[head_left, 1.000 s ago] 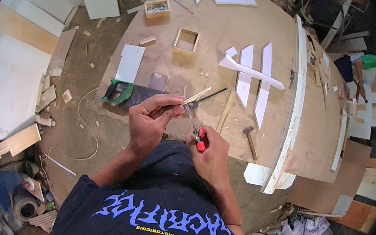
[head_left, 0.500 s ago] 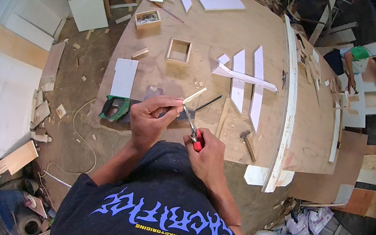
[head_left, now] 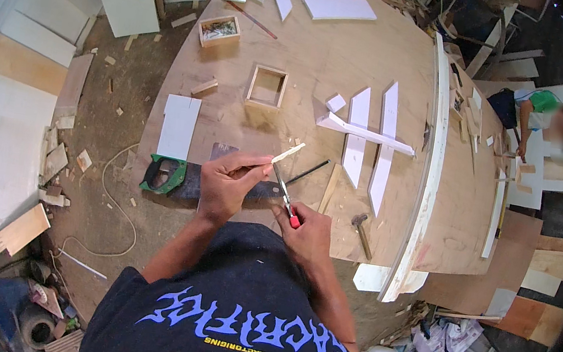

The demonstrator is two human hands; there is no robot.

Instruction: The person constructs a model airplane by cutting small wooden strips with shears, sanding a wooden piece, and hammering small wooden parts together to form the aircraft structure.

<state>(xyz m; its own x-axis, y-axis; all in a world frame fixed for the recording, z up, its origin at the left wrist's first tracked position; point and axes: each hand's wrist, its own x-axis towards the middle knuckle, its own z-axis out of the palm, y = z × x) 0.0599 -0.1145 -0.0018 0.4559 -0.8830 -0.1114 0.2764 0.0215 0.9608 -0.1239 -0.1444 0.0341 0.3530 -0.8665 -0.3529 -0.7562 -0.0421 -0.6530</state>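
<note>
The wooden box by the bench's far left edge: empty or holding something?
Holding something: the wooden box has small pieces visible through its open top.

Plywood table (head_left: 327, 53) has green-handled saw (head_left: 191, 186) at near-left corner, hammer (head_left: 364, 242) by near edge, two wooden boxes (head_left: 262, 106) toward left edge, white boards (head_left: 339, 9) near far edge.

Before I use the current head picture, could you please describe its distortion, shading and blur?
In the head view, the brown plywood tabletop bows along its left edge and the picture's rim goes black; also in the head view, the small square wooden box is shaded inside, the red-handled metal hand tool looks fairly sharp, and blur covers the green-topped co-worker's head.
</note>
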